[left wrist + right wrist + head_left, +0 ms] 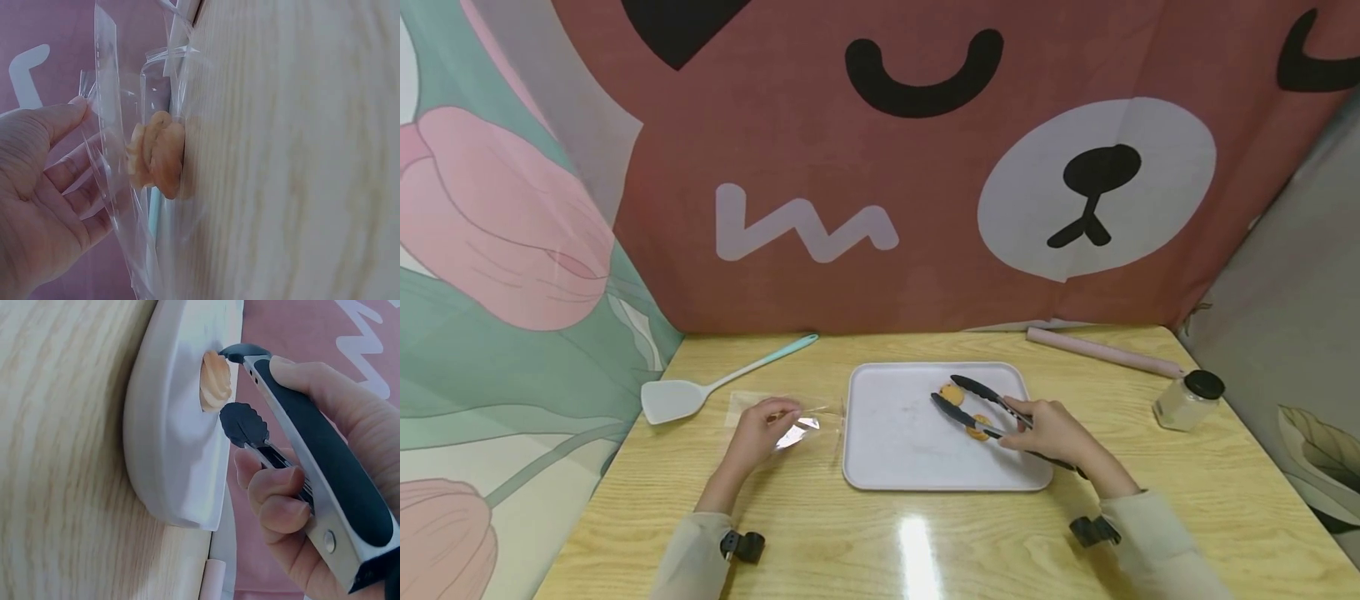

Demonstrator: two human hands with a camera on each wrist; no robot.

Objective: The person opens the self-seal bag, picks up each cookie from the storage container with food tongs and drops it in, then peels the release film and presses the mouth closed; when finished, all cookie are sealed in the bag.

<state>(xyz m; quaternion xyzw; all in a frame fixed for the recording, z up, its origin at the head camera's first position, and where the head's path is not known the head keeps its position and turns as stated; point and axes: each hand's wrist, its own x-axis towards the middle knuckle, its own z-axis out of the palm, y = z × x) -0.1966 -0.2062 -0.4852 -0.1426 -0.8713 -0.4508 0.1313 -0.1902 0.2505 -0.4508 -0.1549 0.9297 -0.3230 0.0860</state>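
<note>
My left hand (762, 429) pinches the edge of a clear plastic bag (827, 423) just left of the white tray (887, 442). In the left wrist view, browned swirl cookies (156, 153) show through the film, low by the table. My right hand (1052, 429) grips black-and-silver tongs (325, 450) over the tray's right half. The tongs' arms are spread, with a round cookie (952, 394) between the tips. Another cookie (978, 428) lies farther down between the arms, partly covered by them.
A white spatula (672, 401) with a teal handle lies at the back left. Along the back right edge is a pink rolling pin (1105, 352), near a black-lidded jar (1187, 400). A printed curtain (820, 292) hangs right behind the table.
</note>
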